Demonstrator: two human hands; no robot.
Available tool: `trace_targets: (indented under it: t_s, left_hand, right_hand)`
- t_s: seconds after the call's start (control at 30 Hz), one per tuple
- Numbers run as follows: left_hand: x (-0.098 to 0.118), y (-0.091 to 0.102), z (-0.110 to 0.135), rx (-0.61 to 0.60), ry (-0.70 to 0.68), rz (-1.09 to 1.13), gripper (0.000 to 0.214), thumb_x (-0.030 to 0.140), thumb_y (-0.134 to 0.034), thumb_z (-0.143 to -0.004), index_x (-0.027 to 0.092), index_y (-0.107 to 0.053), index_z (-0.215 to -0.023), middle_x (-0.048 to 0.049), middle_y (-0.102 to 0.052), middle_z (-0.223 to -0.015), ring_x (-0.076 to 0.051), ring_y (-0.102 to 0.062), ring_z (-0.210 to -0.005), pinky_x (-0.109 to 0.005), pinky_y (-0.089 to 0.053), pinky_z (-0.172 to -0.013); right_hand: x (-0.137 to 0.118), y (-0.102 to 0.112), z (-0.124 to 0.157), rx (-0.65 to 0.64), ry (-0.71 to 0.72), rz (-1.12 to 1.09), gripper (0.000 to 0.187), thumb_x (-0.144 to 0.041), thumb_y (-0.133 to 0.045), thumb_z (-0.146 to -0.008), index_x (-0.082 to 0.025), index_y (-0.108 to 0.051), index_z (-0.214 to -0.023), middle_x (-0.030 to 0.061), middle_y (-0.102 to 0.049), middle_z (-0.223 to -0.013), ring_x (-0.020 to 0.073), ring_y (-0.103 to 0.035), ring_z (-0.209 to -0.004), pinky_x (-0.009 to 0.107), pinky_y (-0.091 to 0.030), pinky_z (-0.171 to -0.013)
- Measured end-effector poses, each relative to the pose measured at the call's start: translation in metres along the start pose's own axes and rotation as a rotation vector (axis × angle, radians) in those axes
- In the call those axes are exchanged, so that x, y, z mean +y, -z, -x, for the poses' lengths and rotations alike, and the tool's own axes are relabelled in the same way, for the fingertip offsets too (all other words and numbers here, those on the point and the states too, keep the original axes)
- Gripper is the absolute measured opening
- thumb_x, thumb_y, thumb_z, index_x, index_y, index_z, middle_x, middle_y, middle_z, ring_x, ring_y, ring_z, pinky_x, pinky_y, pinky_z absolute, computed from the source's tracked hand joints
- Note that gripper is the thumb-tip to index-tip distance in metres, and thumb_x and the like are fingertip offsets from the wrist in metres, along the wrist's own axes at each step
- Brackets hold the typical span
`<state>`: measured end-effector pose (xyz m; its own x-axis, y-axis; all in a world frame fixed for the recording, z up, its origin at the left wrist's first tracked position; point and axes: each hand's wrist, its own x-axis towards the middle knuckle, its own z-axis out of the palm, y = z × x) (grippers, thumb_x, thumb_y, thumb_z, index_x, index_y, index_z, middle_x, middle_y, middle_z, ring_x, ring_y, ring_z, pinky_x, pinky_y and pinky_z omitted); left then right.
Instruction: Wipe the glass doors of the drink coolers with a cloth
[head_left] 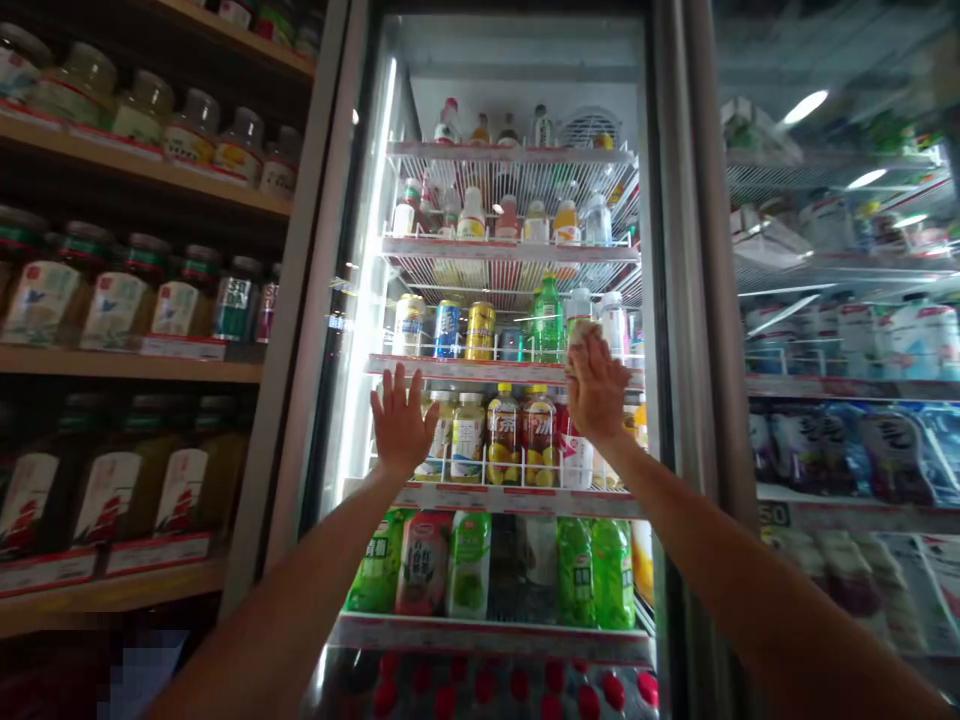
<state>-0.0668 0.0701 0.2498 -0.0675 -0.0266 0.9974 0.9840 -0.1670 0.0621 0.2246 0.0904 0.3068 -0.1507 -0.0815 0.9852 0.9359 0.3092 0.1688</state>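
Observation:
Both my arms reach forward to the glass door [510,55] of a lit drinks cooler. My left hand [403,425] is open, fingers spread and palm toward the glass, at the left of the pane. My right hand [598,392] holds a light, crumpled cloth [579,336] against the glass at the right. Part of the cloth is hidden under its fingers. Behind the pane, near my left hand, are a yellow can [480,331] and a blue can [447,329]. A green bottle [548,318] stands just left of the cloth.
Wooden shelves [135,365] with jars and bottles stand on the left. A metal door frame [694,250] separates this pane from another glass-fronted cooler [847,385] on the right. Lower down are green bottles [576,572] and several red-capped bottles [484,685].

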Motion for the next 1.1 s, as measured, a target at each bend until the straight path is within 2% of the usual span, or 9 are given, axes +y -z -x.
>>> trace_targets:
  t_s: [0.1,0.2,0.4,0.47,0.6,0.7,0.87,0.93,1.1]
  left_hand:
    - [0.004,-0.005,0.004,0.008,0.004,0.003,0.059,0.044,-0.033,-0.089,0.012,-0.031,-0.138,-0.0168,-0.022,-0.148,-0.03,-0.011,-0.139,-0.054,-0.012,-0.109]
    - [0.004,-0.005,0.008,0.008,-0.005,0.004,0.058,0.044,-0.032,-0.089,0.012,-0.032,-0.138,-0.0161,-0.023,-0.148,-0.029,-0.011,-0.139,-0.052,-0.012,-0.11]
    - [0.002,-0.006,0.008,0.024,0.001,0.018,0.058,0.045,-0.033,-0.089,0.014,-0.031,-0.139,-0.0152,-0.022,-0.148,-0.028,-0.01,-0.139,-0.052,-0.012,-0.11]
    - [0.003,-0.006,0.008,0.027,-0.002,0.025,0.058,0.044,-0.033,-0.089,0.014,-0.03,-0.139,-0.0153,-0.022,-0.148,-0.028,-0.011,-0.139,-0.053,-0.012,-0.11]
    - [0.003,-0.005,0.008,0.028,-0.005,0.036,0.058,0.044,-0.033,-0.089,0.014,-0.031,-0.139,-0.015,-0.023,-0.148,-0.028,-0.012,-0.139,-0.053,-0.012,-0.11]
    - [0.003,-0.004,0.008,0.027,-0.003,0.032,0.058,0.045,-0.033,-0.089,0.014,-0.032,-0.138,-0.0146,-0.023,-0.148,-0.028,-0.012,-0.139,-0.052,-0.012,-0.111]
    - [0.003,-0.005,0.01,0.031,0.002,0.036,0.057,0.043,-0.033,-0.09,0.013,-0.033,-0.138,-0.0147,-0.024,-0.147,-0.027,-0.012,-0.139,-0.051,-0.012,-0.111]
    - [0.003,-0.006,0.011,0.03,0.005,0.042,0.056,0.043,-0.034,-0.089,0.013,-0.033,-0.137,-0.0143,-0.024,-0.147,-0.027,-0.012,-0.139,-0.05,-0.012,-0.111]
    - [0.001,-0.004,0.015,0.002,-0.008,0.044,0.057,0.042,-0.034,-0.089,0.013,-0.032,-0.138,-0.0143,-0.023,-0.148,-0.027,-0.012,-0.139,-0.049,-0.012,-0.111]
  right_hand:
    - [-0.043,-0.005,0.015,-0.099,0.291,-0.058,0.05,-0.02,-0.038,-0.084,-0.019,-0.04,-0.134,0.0063,-0.033,-0.146,0.0242,-0.021,-0.137,0.046,-0.024,-0.108]
    - [-0.053,-0.006,0.027,-0.159,0.476,-0.092,0.054,-0.018,-0.041,-0.082,-0.022,-0.037,-0.136,0.0028,-0.035,-0.145,0.0219,-0.023,-0.136,0.044,-0.023,-0.109]
    - [-0.004,-0.006,0.013,0.12,0.014,-0.054,0.053,-0.021,-0.036,-0.086,-0.019,-0.034,-0.138,0.0109,-0.039,-0.142,0.027,-0.027,-0.134,0.051,-0.025,-0.104]
    - [-0.012,-0.008,0.015,0.124,0.017,-0.057,0.052,-0.021,-0.037,-0.086,-0.017,-0.035,-0.138,0.0118,-0.039,-0.141,0.0275,-0.027,-0.134,0.05,-0.027,-0.103]
    - [-0.057,-0.009,0.039,-0.085,0.423,-0.104,0.052,-0.02,-0.043,-0.082,-0.02,-0.04,-0.135,0.0052,-0.038,-0.143,0.0252,-0.024,-0.136,0.046,-0.026,-0.106]
    - [-0.067,-0.006,0.043,-0.203,0.632,-0.139,0.05,-0.021,-0.043,-0.083,-0.023,-0.042,-0.133,0.0017,-0.038,-0.143,0.023,-0.025,-0.135,0.045,-0.024,-0.108]
    - [-0.036,-0.007,0.008,0.009,0.127,-0.142,0.053,-0.021,-0.036,-0.086,-0.023,-0.033,-0.138,0.0067,-0.032,-0.146,0.0268,-0.022,-0.136,0.053,-0.024,-0.105]
    - [-0.037,-0.01,0.008,0.038,0.061,-0.149,0.053,-0.021,-0.036,-0.086,-0.024,-0.032,-0.139,0.0068,-0.031,-0.146,0.0271,-0.02,-0.137,0.053,-0.024,-0.105]
    - [-0.073,-0.011,0.058,-0.19,0.556,-0.2,0.052,-0.019,-0.041,-0.084,-0.023,-0.038,-0.135,0.0028,-0.036,-0.145,0.0214,-0.018,-0.138,0.046,-0.02,-0.11]
